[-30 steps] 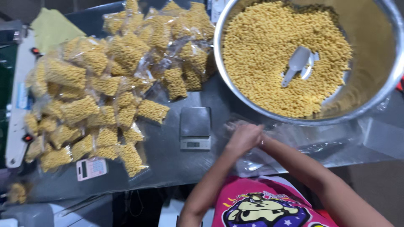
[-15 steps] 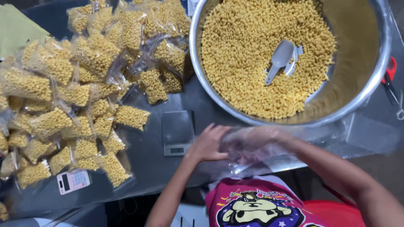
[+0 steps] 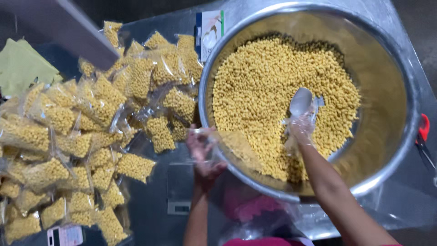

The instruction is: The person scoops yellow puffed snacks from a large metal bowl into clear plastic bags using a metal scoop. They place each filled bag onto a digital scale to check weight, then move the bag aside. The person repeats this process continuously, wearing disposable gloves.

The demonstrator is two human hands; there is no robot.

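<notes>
Two hands at bowl [image 3: 400,150]: right hand [image 3: 300,130], plastic-covered, grips scoop [image 3: 301,101] inside bowl; left hand [image 3: 202,152] pinches clear bag [image 3: 227,141] open over bowl rim, mouth toward snacks [image 3: 268,91].

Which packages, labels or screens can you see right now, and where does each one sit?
Filled bags: a heap of small clear pouches of yellow pellets, left of the bowl.
Open bag: clear, empty-looking, held at the bowl's near rim by the left hand.
Box: upright white and blue-green carton behind the bowl's left rim.
Scale: grey, flat, below the left hand, display dark.
Card: white rectangle with red, bottom left.
</notes>
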